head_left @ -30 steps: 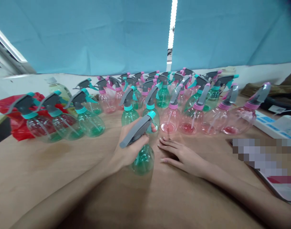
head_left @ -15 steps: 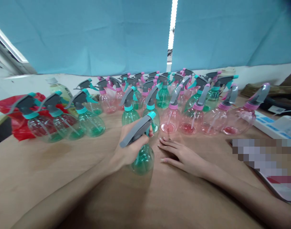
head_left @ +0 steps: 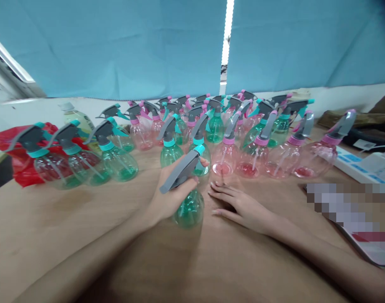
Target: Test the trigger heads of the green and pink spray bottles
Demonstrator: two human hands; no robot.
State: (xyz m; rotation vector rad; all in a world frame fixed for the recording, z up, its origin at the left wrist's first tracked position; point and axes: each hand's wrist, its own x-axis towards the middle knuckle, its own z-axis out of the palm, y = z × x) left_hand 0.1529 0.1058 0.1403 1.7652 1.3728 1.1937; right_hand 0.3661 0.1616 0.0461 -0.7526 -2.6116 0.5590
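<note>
My left hand (head_left: 170, 193) is closed around the neck of a green spray bottle (head_left: 190, 209) with a grey and turquoise trigger head. The bottle is upright at the front middle of the table. My right hand (head_left: 235, 202) lies flat on the tabletop to its right, fingers stretched and holding nothing. Behind the gripped bottle stand two more green spray bottles (head_left: 171, 155), partly covered by my left hand. A pink spray bottle (head_left: 223, 160) is just beyond my right fingertips, the first of a row of pink ones.
Three green spray bottles (head_left: 119, 162) stand at left before a red plastic bag (head_left: 24, 168) and a bottle of pale liquid (head_left: 77, 120). Many pink and green bottles crowd the back. At right are a power strip (head_left: 356, 162) and a partly blurred flat object (head_left: 377, 252).
The view has shifted very slightly. My left hand keeps its grip on the spray bottle, its fingers slightly changed in position near the trigger. My right hand stays put.
</note>
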